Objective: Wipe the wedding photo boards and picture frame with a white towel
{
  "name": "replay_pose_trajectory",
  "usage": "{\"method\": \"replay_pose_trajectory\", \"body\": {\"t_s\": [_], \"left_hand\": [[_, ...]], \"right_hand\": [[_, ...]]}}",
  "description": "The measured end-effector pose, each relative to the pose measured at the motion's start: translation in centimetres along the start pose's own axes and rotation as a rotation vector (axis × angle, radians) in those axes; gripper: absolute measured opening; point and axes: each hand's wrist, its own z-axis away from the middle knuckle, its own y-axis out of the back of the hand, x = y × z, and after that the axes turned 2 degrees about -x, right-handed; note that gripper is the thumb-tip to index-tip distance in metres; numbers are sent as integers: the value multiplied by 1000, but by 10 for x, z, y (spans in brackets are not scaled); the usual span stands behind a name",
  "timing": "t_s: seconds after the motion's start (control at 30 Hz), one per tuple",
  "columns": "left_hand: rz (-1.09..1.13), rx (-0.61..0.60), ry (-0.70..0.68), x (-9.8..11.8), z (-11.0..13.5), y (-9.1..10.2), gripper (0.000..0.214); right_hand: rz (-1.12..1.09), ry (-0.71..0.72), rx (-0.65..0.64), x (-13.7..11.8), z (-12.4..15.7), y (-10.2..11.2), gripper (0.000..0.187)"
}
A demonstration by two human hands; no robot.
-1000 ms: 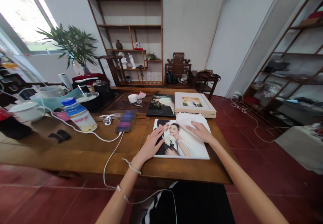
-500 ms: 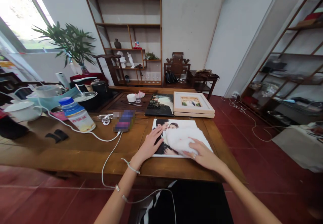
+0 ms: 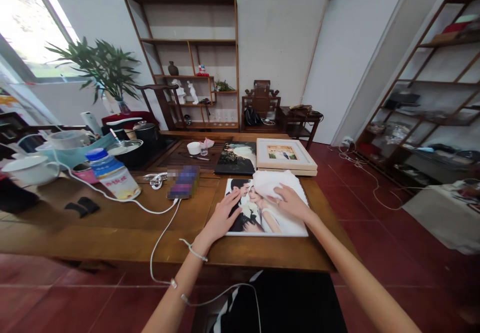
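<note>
A wedding photo panel (image 3: 258, 218) with white edges lies flat near the front edge of the wooden table. My left hand (image 3: 224, 212) rests on its left side, fingers stretched out over the picture. With my right hand (image 3: 290, 200) I grip a fluffy white cloth (image 3: 264, 182), pressed on the panel's upper right part. Folds of the cloth cover that corner, and the fingertips partly sink into it. Behind the panel lie a dark photo album (image 3: 236, 157) and a pale framed photo (image 3: 287, 154), set side by side.
A phone (image 3: 183, 182) with a white charging cable lies left of the panel. Further left stand a blue-capped bottle (image 3: 114, 174), a black pot (image 3: 146, 132) and a white enamel pot (image 3: 32, 168). A small white cup (image 3: 194, 148) sits farther back on the table (image 3: 150, 228).
My right hand has moved the white cloth away from me across the photo panel, uncovering the lower middle of the picture. My left hand stays in place on the panel.
</note>
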Motion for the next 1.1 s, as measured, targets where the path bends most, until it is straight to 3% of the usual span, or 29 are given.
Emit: {"method": "replay_pose_trajectory", "body": {"t_s": [0.2,0.3,0.4,0.57,0.73,0.9,1.1], "left_hand": [[15,16,2,-3,-1,-3,42],[13,4,2,-3,-1,-3,44],[18,5,5,-3,0,-3,43],[23,6,9,-3,0,-2,43],[17,-9,0,-4,-1,0,44],[10,-6,0,-5,-1,-2,44],[34,25,-6,-3,-1,-3,44]], "right_hand": [[-34,-3,-147,-38,67,-7,21],[-76,5,-224,-50,81,-3,23],[-90,2,-208,-44,68,1,25],[-49,69,-72,-13,16,7,30],[6,-16,45,6,-16,6,27],[59,-13,59,-1,-5,-6,21],[141,179,-51,-46,47,-18,22]]}}
